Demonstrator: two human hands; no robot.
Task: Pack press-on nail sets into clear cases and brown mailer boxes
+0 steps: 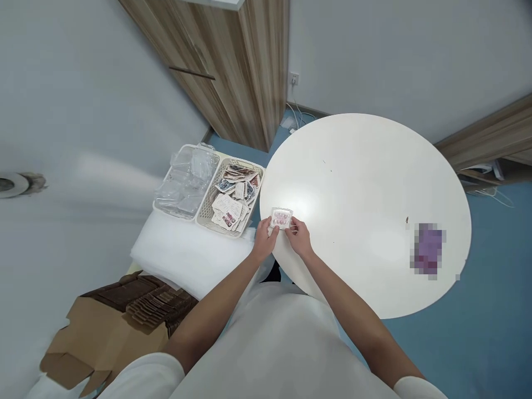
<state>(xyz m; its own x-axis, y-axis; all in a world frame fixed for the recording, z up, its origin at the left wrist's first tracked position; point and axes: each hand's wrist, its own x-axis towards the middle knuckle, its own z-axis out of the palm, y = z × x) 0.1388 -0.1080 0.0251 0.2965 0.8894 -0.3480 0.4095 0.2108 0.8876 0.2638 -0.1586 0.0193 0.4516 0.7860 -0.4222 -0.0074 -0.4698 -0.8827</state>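
Observation:
A small clear plastic case (281, 218) with rows of pinkish pieces inside is held between both hands, over the near left edge of the round white table (366, 183). My left hand (265, 238) pinches its left side, thumb at the lower edge. On its right side, my right hand (299, 235) has its fingers closed on the edge. Left of the table stands a white basket (203, 217) full of printed cards (228, 210). Beside that basket, another white basket (154, 206) holds clear plastic packages (183, 183).
White wrapping material (187, 249) lies in front of the baskets. An open cardboard box (100, 332) with brown folded items is at the lower left. A pixelated purple object (428, 248) rests on the table's right side. A wooden cabinet (233, 72) stands behind.

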